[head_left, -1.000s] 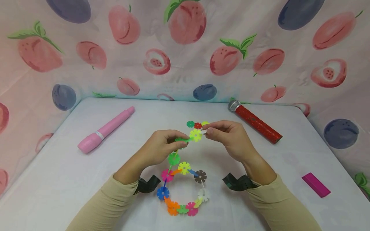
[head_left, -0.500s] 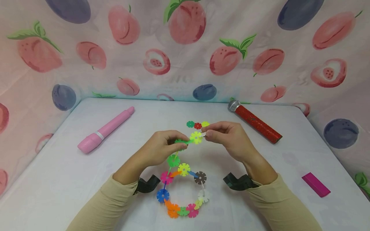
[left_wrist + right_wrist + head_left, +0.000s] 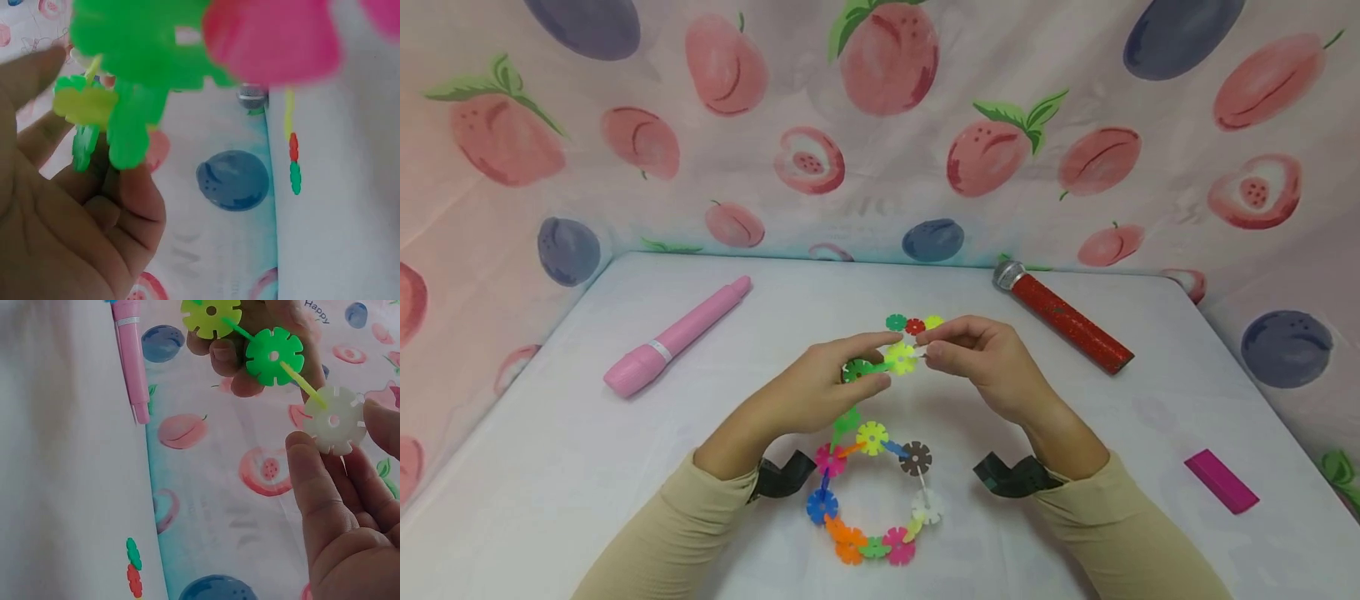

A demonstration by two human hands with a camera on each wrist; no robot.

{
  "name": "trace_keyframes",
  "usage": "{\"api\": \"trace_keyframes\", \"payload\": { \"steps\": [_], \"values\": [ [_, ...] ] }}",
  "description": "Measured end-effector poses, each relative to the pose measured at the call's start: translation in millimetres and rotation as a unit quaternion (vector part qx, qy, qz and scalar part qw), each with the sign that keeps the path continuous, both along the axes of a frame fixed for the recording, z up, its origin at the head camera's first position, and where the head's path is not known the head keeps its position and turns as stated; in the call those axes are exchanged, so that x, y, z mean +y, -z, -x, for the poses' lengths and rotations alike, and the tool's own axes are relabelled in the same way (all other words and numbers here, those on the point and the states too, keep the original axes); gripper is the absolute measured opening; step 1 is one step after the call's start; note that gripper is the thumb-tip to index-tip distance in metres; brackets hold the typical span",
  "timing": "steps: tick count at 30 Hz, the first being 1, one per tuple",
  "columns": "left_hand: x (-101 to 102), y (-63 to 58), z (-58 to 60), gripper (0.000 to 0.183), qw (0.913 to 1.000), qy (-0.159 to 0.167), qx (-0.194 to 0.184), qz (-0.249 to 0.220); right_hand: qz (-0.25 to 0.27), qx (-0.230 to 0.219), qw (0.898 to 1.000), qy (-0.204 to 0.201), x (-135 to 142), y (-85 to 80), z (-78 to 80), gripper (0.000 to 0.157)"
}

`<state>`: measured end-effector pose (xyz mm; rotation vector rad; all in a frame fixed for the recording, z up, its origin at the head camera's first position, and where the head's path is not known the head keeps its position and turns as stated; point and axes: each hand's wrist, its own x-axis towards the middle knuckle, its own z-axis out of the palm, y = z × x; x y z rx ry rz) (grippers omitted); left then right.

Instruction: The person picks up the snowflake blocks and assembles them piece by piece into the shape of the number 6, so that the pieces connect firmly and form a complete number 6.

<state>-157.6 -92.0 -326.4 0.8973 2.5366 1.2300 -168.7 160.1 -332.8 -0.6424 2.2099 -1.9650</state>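
A chain of colourful notched plastic discs, like snowflake building discs, hangs between my hands. Its lower part forms a loop with a pink disc, a brown disc and several others. My right hand pinches a white disc at the chain's upper end between thumb and fingers. That disc joins a yellow disc, seen edge-on in the right wrist view, and then a green disc. My left hand is around the green discs, its index finger and thumb spread apart.
A short row of discs, including a red disc and a green disc, lies behind the hands. A pink microphone lies left, a red glitter microphone right. A magenta strip lies at the right front.
My left thumb and index finger have spread from their pinch on the chain. My right hand has shifted slightly left with the white disc, and the upper chain has moved left too.
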Motion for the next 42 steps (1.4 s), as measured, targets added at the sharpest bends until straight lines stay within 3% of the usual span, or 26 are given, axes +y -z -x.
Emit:
{"api": "trace_keyframes", "payload": {
  "steps": [4, 7, 9, 11, 14, 16, 21, 26, 29, 35, 42],
  "values": [
    [-1, 0.2, 1.7, 0.046, 0.9996, -0.025, -0.011, -0.004, -0.023, 0.002, 1.000, 0.004, 3, 3.3, 5.7, 0.025],
    [-3, 0.9, 3.7, 0.046, 0.9987, -0.044, -0.023, -0.006, -0.100, 0.012, 0.993, 0.056, 10, 11.3, 15.2, 0.030],
    [-4, 1.0, 4.5, 0.047, 0.9977, -0.055, -0.037, -0.013, -0.177, 0.014, 0.980, 0.095, 16, 19.0, 23.1, 0.035],
    [-6, 1.7, 4.9, 0.048, 0.9960, -0.063, -0.059, -0.024, -0.256, 0.011, 0.959, 0.120, 23, 26.9, 29.5, 0.041],
    [-5, 1.9, 4.8, 0.050, 0.9909, -0.068, -0.103, -0.054, -0.329, -0.010, 0.936, 0.124, 30, 38.1, 37.4, 0.046],
    [-4, 2.4, 4.7, 0.051, 0.9864, -0.064, -0.132, -0.074, -0.353, -0.025, 0.928, 0.116, 33, 44.2, 40.6, 0.048],
    [-1, 2.3, 3.4, 0.050, 0.9787, -0.048, -0.175, -0.096, -0.371, -0.031, 0.925, 0.075, 34, 55.5, 46.5, 0.052],
    [-1, 2.8, 3.4, 0.049, 0.9751, -0.028, -0.197, -0.097, -0.374, -0.001, 0.926, 0.041, 33, 62.2, 49.7, 0.054],
    [-2, 3.4, 3.7, 0.049, 0.9748, -0.011, -0.200, -0.099, -0.386, 0.020, 0.922, 0.027, 31, 63.1, 50.0, 0.055],
    [-4, 4.8, 4.3, 0.048, 0.9756, 0.007, -0.198, -0.095, -0.429, 0.028, 0.902, 0.038, 27, 60.7, 47.0, 0.050],
    [-3, 4.6, 4.3, 0.050, 0.9745, 0.014, -0.203, -0.094, -0.425, 0.023, 0.904, 0.045, 27, 60.9, 45.5, 0.047]
  ]
}}
